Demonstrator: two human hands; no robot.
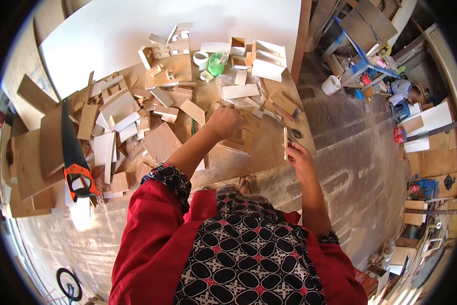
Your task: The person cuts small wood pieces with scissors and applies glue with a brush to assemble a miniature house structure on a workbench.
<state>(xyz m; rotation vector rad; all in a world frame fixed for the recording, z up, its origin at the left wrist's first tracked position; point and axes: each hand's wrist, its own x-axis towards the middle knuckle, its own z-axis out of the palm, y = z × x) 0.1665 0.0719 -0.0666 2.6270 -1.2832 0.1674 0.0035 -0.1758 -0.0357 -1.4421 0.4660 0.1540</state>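
Note:
My left hand [224, 122] is closed above the middle of the wooden worktable [269, 152], its fingers curled down. Whatever it may hold is hidden under the knuckles. Just below that hand lies a flat brown wooden piece [236, 144]. Off the table's right edge, my right hand [300, 158] pinches a thin, pale wooden strip [285, 141], held upright. Near the strip's top, a dark-handled tool lies at the table edge, too small to name surely. White-faced board offcuts [240, 91] rest on clear plastic film [261, 96] beyond my left hand.
Scrap wood [121, 114] heaps the table's left side, with an orange-handled handsaw [77, 173] standing beside it. A green container [217, 65], a white roll [201, 60] and small wooden models [180, 43] stand at the back. Another person [405, 90] sits at far right near a white bucket [331, 85].

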